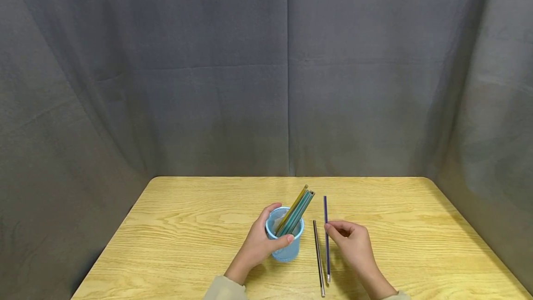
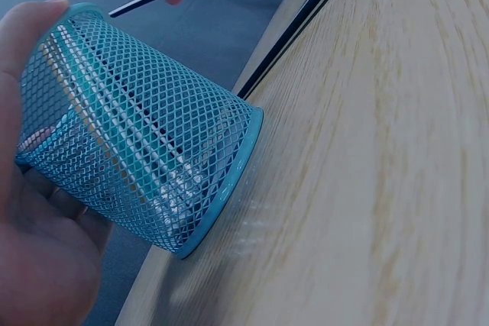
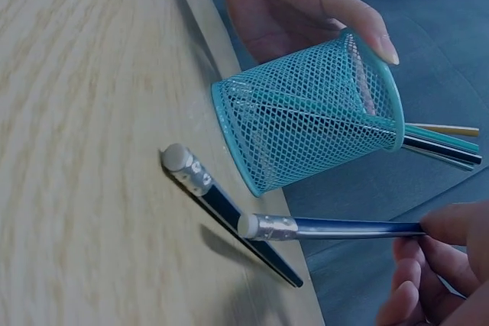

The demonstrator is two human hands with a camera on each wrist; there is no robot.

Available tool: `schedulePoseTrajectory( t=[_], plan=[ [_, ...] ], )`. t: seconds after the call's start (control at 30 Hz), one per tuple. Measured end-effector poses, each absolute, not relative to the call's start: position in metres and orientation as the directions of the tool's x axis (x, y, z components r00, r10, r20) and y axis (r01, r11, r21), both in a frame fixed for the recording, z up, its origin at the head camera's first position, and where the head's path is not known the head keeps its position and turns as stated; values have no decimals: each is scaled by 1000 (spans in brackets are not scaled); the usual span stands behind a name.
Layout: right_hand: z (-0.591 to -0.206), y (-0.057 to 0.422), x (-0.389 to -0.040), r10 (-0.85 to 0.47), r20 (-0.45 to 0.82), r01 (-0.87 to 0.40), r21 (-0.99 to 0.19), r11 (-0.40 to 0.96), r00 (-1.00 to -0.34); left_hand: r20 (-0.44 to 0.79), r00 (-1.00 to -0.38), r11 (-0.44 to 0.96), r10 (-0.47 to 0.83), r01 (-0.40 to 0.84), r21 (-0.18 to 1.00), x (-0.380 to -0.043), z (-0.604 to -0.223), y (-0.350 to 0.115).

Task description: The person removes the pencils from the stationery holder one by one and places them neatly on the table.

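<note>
A light blue mesh pencil cup (image 1: 286, 250) stands on the table, my left hand (image 1: 259, 241) gripping it near the rim with the thumb across the near side. Several pencils (image 1: 297, 213), green, yellow and dark, lean inside it toward the right. My right hand (image 1: 353, 245) pinches a dark blue pencil (image 3: 351, 229) between thumb and fingers, to the right of the cup. Its white eraser end points toward me, and in the right wrist view it hangs over the tabletop. A second dark pencil (image 1: 319, 258) lies between the cup and the right hand, its eraser end also toward me.
The wooden table (image 1: 187, 226) has light, grained wood and rounded far corners. Grey curtains (image 1: 216, 105) hang behind it and along both sides.
</note>
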State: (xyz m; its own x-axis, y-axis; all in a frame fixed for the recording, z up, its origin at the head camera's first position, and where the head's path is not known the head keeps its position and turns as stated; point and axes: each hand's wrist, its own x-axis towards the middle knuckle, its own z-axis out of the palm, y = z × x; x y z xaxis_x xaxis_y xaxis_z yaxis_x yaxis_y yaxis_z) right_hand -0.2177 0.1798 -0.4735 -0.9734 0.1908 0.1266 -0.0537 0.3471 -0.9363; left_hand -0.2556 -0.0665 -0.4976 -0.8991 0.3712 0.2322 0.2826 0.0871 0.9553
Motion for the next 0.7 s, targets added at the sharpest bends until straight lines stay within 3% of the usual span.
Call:
schedulePoseTrajectory(
  t=[0.7],
  plan=[
    [-490, 181, -224, 179, 66, 2, -934, 357, -982, 226, -905, 88, 360, 275, 957, -256, -500, -65]
  ],
)
